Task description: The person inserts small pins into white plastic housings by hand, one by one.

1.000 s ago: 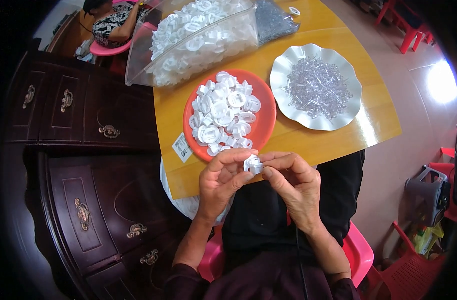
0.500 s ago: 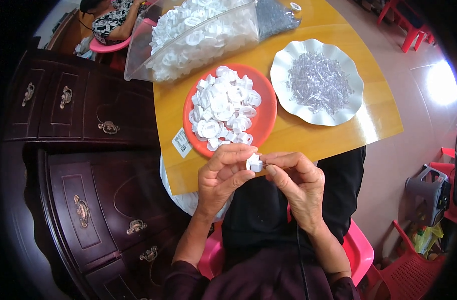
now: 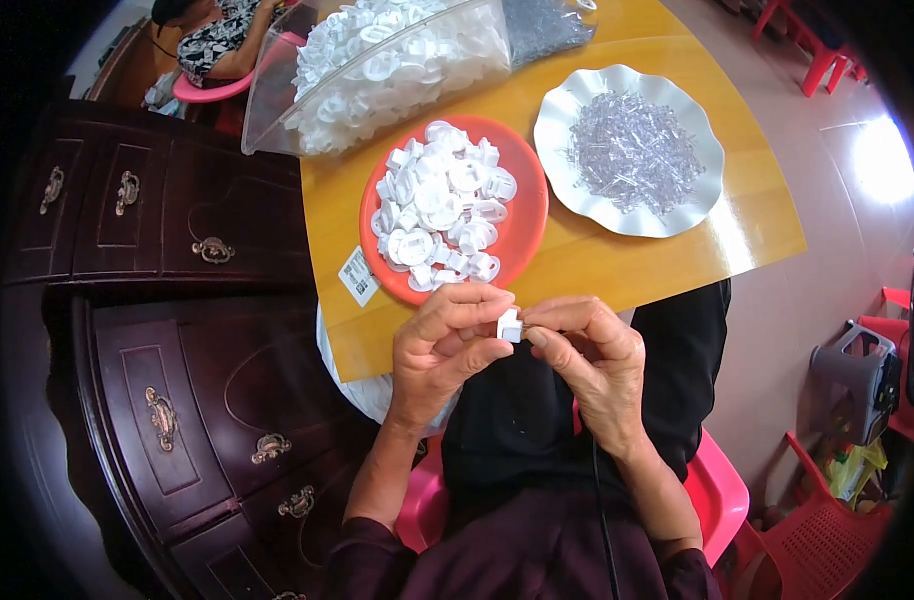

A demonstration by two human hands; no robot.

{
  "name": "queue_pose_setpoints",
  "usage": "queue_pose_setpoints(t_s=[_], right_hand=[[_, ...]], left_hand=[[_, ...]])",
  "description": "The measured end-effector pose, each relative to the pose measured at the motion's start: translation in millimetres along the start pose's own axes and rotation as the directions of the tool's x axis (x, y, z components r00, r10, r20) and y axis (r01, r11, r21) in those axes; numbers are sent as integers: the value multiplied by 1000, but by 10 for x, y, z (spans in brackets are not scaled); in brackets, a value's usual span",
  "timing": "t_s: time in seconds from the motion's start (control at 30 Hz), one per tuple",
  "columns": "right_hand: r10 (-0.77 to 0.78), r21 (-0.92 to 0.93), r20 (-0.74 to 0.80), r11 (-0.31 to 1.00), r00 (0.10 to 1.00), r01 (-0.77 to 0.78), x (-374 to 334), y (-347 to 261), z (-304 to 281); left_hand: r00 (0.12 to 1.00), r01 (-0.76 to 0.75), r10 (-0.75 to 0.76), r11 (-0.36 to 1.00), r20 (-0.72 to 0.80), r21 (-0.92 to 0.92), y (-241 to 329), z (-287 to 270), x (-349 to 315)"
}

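Above my lap, at the table's near edge, my left hand [image 3: 429, 350] pinches a small white plastic part [image 3: 509, 327] with a blocky end between thumb and forefinger. My right hand [image 3: 605, 360] is closed in a pinch right beside it, thumb and forefinger on a thin piece at the part's side; the fingertips hide most of that piece. Beyond my hands, a red-orange plate [image 3: 533, 222] bears a heap of similar white parts [image 3: 439, 205]. To its right, a scalloped white plate [image 3: 554, 180] holds many thin clear plastic pieces [image 3: 635, 150].
A clear bin [image 3: 417, 82] of white parts stands at the table's far left, beside a bag [image 3: 547, 30] of clear pieces. A label [image 3: 358, 277] lies by the red-orange plate. Dark drawers [image 3: 167, 400] flank my left. Another person [image 3: 217, 45] sits at the far left.
The white part has turned slightly in my left fingers. My right fingertips have come a little closer to it. The plates and bin appear slightly higher in view.
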State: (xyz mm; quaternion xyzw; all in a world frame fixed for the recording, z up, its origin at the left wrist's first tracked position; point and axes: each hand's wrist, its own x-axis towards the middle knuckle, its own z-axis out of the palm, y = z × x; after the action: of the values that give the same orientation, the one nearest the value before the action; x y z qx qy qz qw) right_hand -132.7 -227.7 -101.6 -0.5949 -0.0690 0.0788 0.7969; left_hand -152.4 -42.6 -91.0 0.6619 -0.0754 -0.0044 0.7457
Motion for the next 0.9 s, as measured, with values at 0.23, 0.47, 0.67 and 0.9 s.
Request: queue_pose_setpoints(t_s=[0.23, 0.47, 0.67, 0.9], right_hand=[[68, 38, -5, 997, 998, -68, -20, 22, -16], [257, 241, 14, 937, 966, -252, -25, 32, -81], [278, 294, 100, 909, 955, -295, -15, 3, -106], [229, 202, 128, 946, 965, -252, 22, 45, -134]], left_hand=[[998, -62, 58, 990, 35, 129, 13, 29, -1], [1000, -20, 20, 986, 4, 163, 75, 86, -10], [997, -78, 76, 976, 18, 206, 60, 38, -20], [997, -77, 81, 952, -1, 296, 32, 60, -12]])
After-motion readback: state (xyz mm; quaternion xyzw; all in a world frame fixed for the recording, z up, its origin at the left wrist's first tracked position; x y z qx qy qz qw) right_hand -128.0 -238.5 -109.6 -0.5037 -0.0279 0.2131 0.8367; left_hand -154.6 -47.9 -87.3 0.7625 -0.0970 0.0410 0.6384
